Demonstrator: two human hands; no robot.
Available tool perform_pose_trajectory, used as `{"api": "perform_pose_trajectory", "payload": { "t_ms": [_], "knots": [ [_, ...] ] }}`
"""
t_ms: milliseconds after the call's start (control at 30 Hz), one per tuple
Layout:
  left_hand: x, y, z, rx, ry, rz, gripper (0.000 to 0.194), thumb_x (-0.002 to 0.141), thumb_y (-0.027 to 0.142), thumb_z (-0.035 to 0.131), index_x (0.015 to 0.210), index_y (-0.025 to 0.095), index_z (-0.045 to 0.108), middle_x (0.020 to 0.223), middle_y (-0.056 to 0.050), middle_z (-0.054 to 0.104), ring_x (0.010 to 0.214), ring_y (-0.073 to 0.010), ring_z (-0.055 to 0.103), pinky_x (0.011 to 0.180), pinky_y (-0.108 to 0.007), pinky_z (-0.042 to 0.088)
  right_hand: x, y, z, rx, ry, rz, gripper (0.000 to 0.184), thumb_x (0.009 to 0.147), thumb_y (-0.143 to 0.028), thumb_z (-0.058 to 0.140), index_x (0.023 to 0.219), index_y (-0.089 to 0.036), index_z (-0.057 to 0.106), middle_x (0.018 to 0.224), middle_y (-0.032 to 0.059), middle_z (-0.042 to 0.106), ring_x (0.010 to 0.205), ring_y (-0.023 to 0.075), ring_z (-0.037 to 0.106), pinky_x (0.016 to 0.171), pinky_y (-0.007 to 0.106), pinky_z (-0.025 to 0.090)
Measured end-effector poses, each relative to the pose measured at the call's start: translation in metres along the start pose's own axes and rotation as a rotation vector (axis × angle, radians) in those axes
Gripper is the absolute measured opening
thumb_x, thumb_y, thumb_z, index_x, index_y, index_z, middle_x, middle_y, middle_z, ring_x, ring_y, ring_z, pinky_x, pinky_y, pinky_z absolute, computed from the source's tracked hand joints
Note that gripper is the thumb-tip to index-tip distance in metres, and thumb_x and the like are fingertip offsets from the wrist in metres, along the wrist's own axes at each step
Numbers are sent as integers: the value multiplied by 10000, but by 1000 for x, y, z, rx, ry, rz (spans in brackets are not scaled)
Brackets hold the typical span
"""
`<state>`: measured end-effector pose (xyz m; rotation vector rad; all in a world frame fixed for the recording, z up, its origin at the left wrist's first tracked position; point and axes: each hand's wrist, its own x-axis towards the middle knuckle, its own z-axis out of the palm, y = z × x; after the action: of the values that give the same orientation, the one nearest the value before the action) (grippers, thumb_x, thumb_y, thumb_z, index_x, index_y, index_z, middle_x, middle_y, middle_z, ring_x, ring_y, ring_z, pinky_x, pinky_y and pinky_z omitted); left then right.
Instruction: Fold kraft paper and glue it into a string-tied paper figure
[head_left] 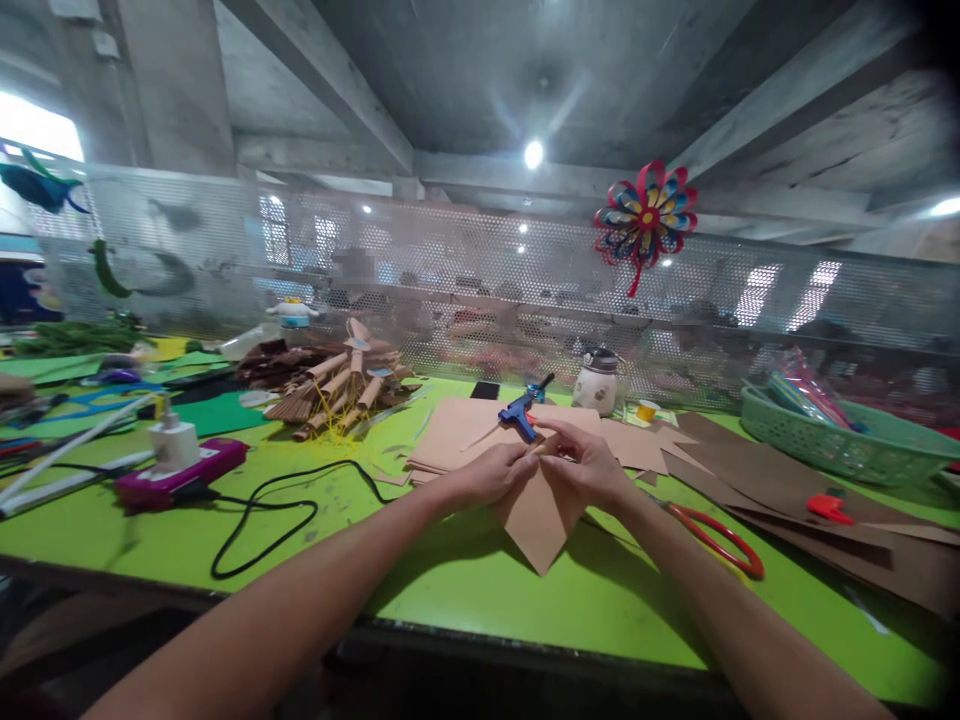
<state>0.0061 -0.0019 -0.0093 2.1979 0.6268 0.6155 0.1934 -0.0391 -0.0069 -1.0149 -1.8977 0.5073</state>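
Both hands meet over the green table, holding a tan sheet of craft paper (541,525) whose pointed corner hangs toward me. The far edge of the sheet is rolled into a narrow tube (546,446) between my fingers. My left hand (491,472) pinches the left end of the roll, and my right hand (589,460) grips its right end with bent fingers. Just beyond them a blue glue gun (519,412) rests on a stack of tan sheets (450,432).
Red-handled scissors (720,540) and brown sheets (757,480) lie at right, near a green basket (847,435). Finished paper rolls (352,380) are piled at left behind a purple power strip (184,472) with a black cable (247,510). A lidded jar (596,385) stands behind.
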Motion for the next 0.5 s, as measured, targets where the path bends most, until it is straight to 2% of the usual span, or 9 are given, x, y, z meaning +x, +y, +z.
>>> {"api": "perform_pose_trajectory", "payload": {
  "t_ms": [133, 300, 400, 500],
  "knots": [
    [1, -2, -1, 28, -8, -11, 485, 864, 520, 354, 1005, 104, 561, 876, -90, 596, 747, -179, 546, 613, -257, 421, 0, -1, 1, -23, 4, -12, 483, 767, -216, 574, 1245, -181, 514, 911, 51, 651, 847, 175, 590, 783, 315, 478],
    [4, -8, 0, -28, 17, -14, 456, 848, 522, 391, 953, 114, 567, 906, -94, 597, 795, -190, 552, 642, -259, 428, 0, -6, 0, -95, 33, -12, 449, 766, -237, 587, 1210, -189, 545, 938, 58, 648, 841, 182, 591, 773, 328, 487],
    [3, -8, 2, -118, 1, -34, 429, 839, 517, 414, 949, 124, 548, 903, -84, 593, 774, -179, 555, 639, -259, 434, 1, -4, 0, -1, 45, 20, 445, 778, -282, 582, 1207, -172, 538, 892, 60, 656, 797, 184, 608, 725, 324, 502],
    [1, -4, 2, -85, 6, -45, 399, 831, 502, 435, 909, 125, 542, 860, -65, 584, 745, -164, 538, 625, -248, 424, 2, 2, 2, 115, 99, 51, 418, 771, -287, 589, 1164, -148, 557, 828, 56, 669, 758, 184, 624, 708, 321, 510]
  ]
}}
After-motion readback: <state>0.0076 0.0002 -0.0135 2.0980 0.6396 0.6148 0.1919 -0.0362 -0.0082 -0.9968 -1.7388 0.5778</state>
